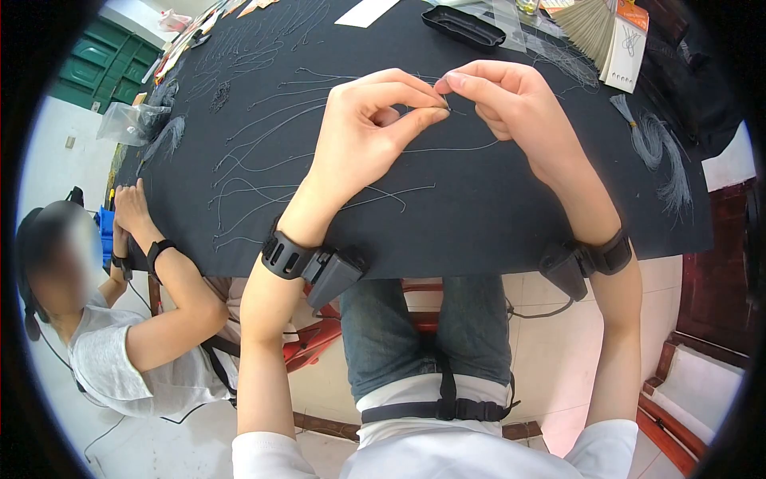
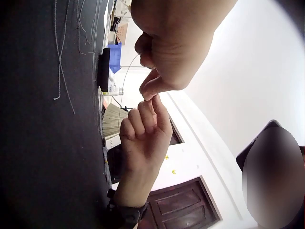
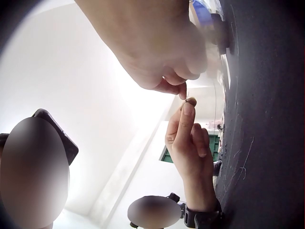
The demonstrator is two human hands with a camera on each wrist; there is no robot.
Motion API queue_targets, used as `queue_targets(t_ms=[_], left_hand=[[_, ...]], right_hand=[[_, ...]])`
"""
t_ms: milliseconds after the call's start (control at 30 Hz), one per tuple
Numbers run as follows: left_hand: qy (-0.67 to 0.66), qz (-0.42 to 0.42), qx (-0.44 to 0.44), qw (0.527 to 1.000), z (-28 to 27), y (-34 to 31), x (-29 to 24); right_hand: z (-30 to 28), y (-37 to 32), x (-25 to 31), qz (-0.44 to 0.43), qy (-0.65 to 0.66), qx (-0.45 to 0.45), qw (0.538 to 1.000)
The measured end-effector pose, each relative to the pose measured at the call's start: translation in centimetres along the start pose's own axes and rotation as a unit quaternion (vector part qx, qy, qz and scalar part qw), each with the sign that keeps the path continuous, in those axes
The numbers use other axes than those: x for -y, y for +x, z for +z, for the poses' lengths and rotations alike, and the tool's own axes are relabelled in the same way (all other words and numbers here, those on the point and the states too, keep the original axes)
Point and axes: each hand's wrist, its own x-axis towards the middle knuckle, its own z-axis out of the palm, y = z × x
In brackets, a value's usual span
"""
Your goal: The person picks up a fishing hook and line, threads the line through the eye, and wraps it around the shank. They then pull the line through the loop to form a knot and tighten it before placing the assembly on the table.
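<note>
Over the black-covered table [image 1: 479,215], my left hand [image 1: 359,120] pinches a thin grey cord between thumb and forefinger. Close beside it, my right hand [image 1: 515,100] also pinches at the cord, fingertips nearly meeting the left ones. A short end pokes out at the left fingertips. In the left wrist view, a loop of the cord [image 2: 124,81] hangs in a curve from the left hand [image 2: 176,52], past the right hand [image 2: 145,138]. The piece between the fingertips is mostly hidden. Several knotted grey cords [image 1: 263,188] lie on the cloth left of and below my hands.
At the back sit a black tray [image 1: 463,28], a white paper [image 1: 365,11] and a fan of cards [image 1: 586,28]. Bundles of grey cord [image 1: 650,144] lie at the right, with another [image 1: 163,144] at the left beside a plastic bag [image 1: 132,122]. Another person [image 1: 152,311] sits at the left.
</note>
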Motion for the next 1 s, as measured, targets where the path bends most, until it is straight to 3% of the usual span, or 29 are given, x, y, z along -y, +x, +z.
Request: queue_targets(t_ms=[1000], left_hand=[[0.019,0.045,-0.074,0.996,0.12,0.1,0.53]], right_hand=[[-0.06,0.16,-0.17,0.003,-0.032,0.009,0.999]])
